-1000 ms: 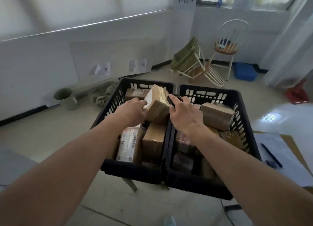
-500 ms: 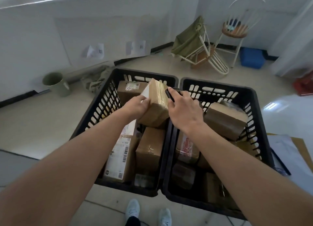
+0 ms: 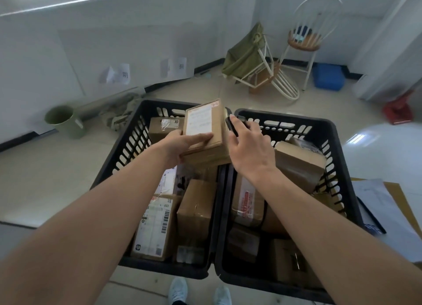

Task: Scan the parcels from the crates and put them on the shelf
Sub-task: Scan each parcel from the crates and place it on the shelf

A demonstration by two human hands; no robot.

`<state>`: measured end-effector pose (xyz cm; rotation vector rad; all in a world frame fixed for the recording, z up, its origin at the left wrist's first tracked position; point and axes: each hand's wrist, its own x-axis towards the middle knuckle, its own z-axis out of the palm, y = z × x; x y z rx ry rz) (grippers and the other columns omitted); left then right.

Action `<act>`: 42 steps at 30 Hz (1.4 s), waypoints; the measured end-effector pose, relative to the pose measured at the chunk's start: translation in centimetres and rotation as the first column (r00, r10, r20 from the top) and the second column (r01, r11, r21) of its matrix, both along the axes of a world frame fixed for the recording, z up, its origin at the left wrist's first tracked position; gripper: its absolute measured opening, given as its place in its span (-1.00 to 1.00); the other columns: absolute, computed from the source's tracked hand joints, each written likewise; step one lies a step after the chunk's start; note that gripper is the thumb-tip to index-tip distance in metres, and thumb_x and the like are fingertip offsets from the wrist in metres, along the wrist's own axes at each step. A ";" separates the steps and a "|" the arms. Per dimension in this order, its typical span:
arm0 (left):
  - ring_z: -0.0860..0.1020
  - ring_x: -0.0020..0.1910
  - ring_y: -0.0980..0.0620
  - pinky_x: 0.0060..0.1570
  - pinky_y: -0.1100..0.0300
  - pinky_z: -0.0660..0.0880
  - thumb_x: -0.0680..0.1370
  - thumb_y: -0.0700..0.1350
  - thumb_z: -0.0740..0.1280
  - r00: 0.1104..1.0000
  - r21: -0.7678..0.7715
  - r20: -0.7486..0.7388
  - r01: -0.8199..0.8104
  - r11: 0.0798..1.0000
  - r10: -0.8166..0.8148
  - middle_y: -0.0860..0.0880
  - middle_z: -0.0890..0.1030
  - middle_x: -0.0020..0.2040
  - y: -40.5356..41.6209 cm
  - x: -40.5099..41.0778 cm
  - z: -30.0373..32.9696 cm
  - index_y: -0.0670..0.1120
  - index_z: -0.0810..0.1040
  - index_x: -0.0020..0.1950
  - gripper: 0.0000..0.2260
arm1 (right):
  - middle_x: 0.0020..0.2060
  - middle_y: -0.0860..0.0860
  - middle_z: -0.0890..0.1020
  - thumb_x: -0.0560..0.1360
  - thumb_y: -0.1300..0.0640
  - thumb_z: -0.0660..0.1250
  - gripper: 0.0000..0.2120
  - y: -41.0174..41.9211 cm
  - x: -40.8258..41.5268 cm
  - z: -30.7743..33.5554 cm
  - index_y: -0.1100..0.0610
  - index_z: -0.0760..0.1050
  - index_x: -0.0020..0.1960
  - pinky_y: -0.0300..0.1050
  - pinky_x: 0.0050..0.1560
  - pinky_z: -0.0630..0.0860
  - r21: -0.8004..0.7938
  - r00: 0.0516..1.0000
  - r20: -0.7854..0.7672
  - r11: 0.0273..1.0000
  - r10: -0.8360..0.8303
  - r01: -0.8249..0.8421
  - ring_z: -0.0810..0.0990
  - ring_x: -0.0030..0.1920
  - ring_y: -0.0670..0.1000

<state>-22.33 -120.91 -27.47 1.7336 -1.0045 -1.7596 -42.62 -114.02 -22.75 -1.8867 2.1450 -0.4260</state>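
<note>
Two black slotted crates stand side by side, the left crate (image 3: pixel 127 145) and the right crate (image 3: pixel 338 145), each filled with several brown cardboard parcels. My left hand (image 3: pixel 182 147) grips a cardboard parcel (image 3: pixel 205 131) above the seam between the crates, its white label facing up. My right hand (image 3: pixel 251 149) holds a small black scanner (image 3: pixel 231 126) right beside the parcel's right edge. No shelf is in view.
A green bucket (image 3: pixel 62 122) stands by the left wall. A tipped white chair with a green bag (image 3: pixel 251 58) and an upright chair (image 3: pixel 306 37) stand behind. Papers and a pen (image 3: pixel 370 213) lie on a surface at right. My shoes (image 3: pixel 178 291) show below the crates.
My left hand has turned the parcel so that its white label now faces up. My right hand with the scanner has stayed close to the parcel's right side.
</note>
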 end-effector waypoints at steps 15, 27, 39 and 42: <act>0.58 0.26 -0.25 0.13 -0.28 0.64 0.31 0.08 0.59 0.965 -0.046 -0.236 -0.128 0.991 0.114 -0.16 0.54 0.36 1.6 -1.7 0.2 0.41 0.33 0.52 -0.16 | 0.36 0.27 0.44 0.77 -0.17 0.04 -0.49 0.4 -0.9 1.7 -0.31 0.04 0.69 0.15 0.15 0.54 -0.037 0.995 0.103 0.999 -0.001 0.005 0.52 0.15 0.28; 0.62 0.21 -0.15 0.03 0.02 0.71 0.56 -0.24 0.50 0.987 -0.465 0.096 0.159 0.871 -0.128 -0.16 0.29 0.54 3.0 6.4 6.6 0.51 0.16 0.59 -0.11 | 0.23 0.16 0.50 0.75 -0.18 0.07 -0.52 1.6 3.7 5.9 -0.36 0.14 0.65 0.23 0.26 0.57 0.072 0.946 0.262 0.974 0.190 -0.216 0.59 0.10 0.19; 0.47 0.41 -0.27 0.11 -0.14 0.70 0.56 -0.29 0.50 0.943 -0.584 0.290 0.308 0.751 -0.161 -0.17 0.27 0.54 3.7 11.8 11.5 0.57 0.09 0.58 -0.03 | 0.25 -0.08 0.56 0.74 -0.16 0.20 -0.56 3.2 6.5 11.3 -0.29 0.31 0.61 -0.04 0.12 0.49 0.137 0.904 0.207 0.904 0.373 -0.404 0.59 0.10 -0.03; 0.53 0.33 -0.19 -0.13 0.17 0.70 0.56 -0.29 0.50 0.932 -0.609 0.330 0.332 0.720 -0.151 -0.15 0.32 0.53 3.5 12.7 11.7 0.54 0.07 0.60 -0.03 | 0.28 -0.06 0.57 0.74 -0.15 0.20 -0.56 3.7 7.1 12.1 -0.30 0.31 0.60 -0.09 0.06 0.53 0.172 0.901 0.217 0.894 0.374 -0.413 0.61 0.10 -0.05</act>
